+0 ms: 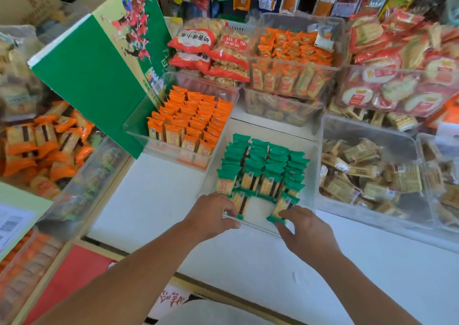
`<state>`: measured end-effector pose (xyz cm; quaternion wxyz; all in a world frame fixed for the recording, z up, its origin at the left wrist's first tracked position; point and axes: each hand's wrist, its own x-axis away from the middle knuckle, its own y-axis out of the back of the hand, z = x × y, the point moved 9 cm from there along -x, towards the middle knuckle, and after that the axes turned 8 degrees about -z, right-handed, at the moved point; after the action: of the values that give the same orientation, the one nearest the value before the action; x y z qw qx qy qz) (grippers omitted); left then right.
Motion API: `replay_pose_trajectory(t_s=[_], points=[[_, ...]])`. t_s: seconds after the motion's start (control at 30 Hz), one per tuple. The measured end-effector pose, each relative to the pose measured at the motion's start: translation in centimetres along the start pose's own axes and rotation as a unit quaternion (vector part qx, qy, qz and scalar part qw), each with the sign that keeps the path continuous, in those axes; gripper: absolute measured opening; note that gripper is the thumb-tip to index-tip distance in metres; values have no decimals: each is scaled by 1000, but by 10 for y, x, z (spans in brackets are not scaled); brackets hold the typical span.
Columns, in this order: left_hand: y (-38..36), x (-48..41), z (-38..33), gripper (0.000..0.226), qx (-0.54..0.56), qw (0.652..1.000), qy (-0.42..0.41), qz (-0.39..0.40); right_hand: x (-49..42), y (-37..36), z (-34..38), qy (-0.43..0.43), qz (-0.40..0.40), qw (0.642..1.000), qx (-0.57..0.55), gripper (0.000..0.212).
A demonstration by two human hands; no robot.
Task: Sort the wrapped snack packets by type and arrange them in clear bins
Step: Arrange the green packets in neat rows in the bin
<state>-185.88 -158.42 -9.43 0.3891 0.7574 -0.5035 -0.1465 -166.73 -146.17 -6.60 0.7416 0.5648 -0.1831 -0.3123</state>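
Note:
A clear bin (313,165) on the white counter holds rows of green-wrapped snack packets (267,165) standing on end. My left hand (213,210) grips the bin's near rim at its left corner, fingers curled over the edge beside a green packet (241,201). At the bin's near right, my right hand (304,228) pinches the bottom end of another green packet (282,204). Behind and to the left, a second clear bin (139,136) is packed with neat rows of orange-wrapped packets (192,118).
A tall green carton (99,76) leans at the left. Loose orange packets (47,148) fill a bin at far left. Stacked bins of orange snacks (293,59) stand behind, and a bin of yellow packets (367,175) sits to the right. Bare white counter (154,200) lies in front.

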Motion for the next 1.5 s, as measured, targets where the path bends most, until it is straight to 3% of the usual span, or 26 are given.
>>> replay_pose_trajectory(t_s=[0.1,0.23,0.37,0.53,0.73,0.83,0.9,1.0,1.1,1.23,1.4,1.5], points=[[5,-27,3,30,-8,1000,16,13,-33,-15,-14,-45,83,995,27,35],[8,-57,6,36,-18,998,42,40,-84,-12,-22,24,109,980,163,43],[11,-86,8,36,-2,997,53,52,-118,-28,-48,19,177,960,216,50],[12,-121,-2,30,-27,996,49,68,-160,-42,-65,12,191,944,269,64],[3,-150,-10,32,-38,978,81,188,-195,-62,-78,45,210,921,324,66],[-10,-157,-9,53,55,953,158,252,-204,-70,-78,48,217,912,344,43],[-19,-170,-5,63,65,947,203,240,-206,-72,-79,43,219,908,355,34],[-47,-191,-2,60,-98,950,172,243,-204,-79,-81,57,234,898,369,32],[-66,-204,1,53,-174,943,183,215,-205,-82,-78,68,246,905,341,27],[-72,-212,1,38,-264,934,162,180,-205,-87,-77,63,273,926,254,48],[-72,-212,7,49,-174,949,194,177,-207,-89,-79,51,298,932,198,49],[-62,-215,2,31,-105,966,196,130,-205,-91,-77,65,299,935,178,34]])
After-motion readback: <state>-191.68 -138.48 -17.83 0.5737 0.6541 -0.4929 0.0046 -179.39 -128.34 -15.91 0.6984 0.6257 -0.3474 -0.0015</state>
